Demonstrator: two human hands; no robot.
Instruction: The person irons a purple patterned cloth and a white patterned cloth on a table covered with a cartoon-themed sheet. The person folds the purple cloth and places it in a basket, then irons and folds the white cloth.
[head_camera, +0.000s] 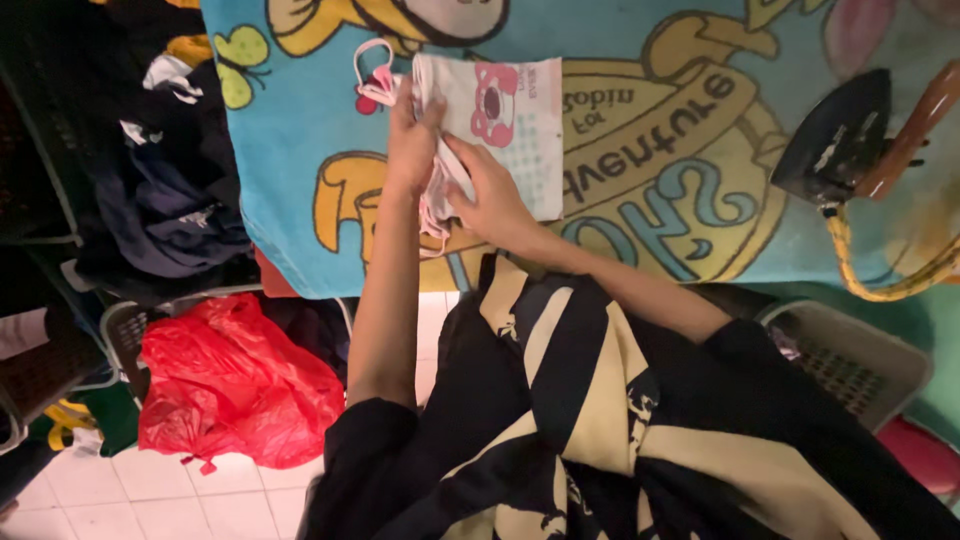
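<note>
Head view: both hands, left (412, 140) and right (490, 195), pinch a part-folded cloth (510, 125) near the surface's (300, 200) front edge. Iron (835, 140) rests aside.

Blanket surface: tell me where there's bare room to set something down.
On the blue cartoon blanket, bare patches lie left of the left hand, toward the blanket's edge, and between the small white garment and the iron. It is crowded where the right hand and left hand press the garment.
</note>
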